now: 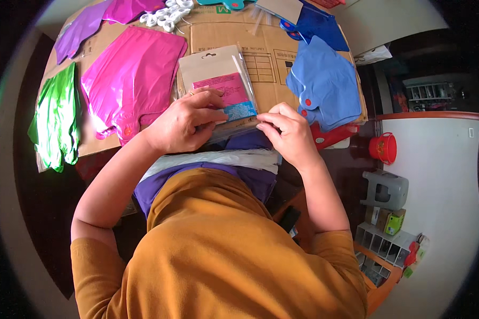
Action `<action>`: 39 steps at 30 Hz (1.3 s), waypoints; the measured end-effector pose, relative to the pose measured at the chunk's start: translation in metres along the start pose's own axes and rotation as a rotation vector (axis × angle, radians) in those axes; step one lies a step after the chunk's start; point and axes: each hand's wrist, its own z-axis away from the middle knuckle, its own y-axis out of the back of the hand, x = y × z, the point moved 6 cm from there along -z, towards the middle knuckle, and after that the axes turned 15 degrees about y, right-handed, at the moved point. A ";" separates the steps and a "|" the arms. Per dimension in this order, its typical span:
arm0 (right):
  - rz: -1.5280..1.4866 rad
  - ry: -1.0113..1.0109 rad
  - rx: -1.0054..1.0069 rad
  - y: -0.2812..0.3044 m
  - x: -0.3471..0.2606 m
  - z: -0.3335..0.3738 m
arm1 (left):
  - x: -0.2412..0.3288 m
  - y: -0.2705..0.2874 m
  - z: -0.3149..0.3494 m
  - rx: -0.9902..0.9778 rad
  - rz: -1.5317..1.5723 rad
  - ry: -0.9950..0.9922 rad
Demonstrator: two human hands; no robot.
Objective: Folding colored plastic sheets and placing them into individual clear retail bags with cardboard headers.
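Observation:
A clear plastic packet (218, 65) lies on the cardboard close to my body. Inside it are a beige card with a hanging hole and a pink and blue printed insert (231, 90). My left hand (189, 118) rests over the packet's lower left part, fingers curled against the plastic. At the lower right corner, my right hand (286, 130) pinches the edge between thumb and fingertips. Left of the packet is a stack of shiny pink foil pieces (135, 74), which look like uninflated balloons. Blue ones (324, 80) with red round spots lie to the right.
Flat cardboard (210, 34) covers the work surface. Green foil pieces (57, 117) hang over its left edge; purple ones (81, 32) lie farther back. White ribbon coils (167, 15) sit at the far side. A white strand bundle (213, 158) crosses my lap. A red bucket (383, 148) stands right.

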 end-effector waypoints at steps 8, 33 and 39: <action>0.308 0.317 -0.071 -0.007 -0.011 -0.004 | 0.000 0.000 0.000 -0.007 0.022 0.018; 0.258 0.171 -0.261 0.028 -0.037 0.014 | 0.024 0.010 0.025 -0.016 -0.366 -0.105; 0.139 0.477 -0.097 -0.016 -0.010 -0.025 | 0.012 0.009 0.030 0.242 -0.258 -0.064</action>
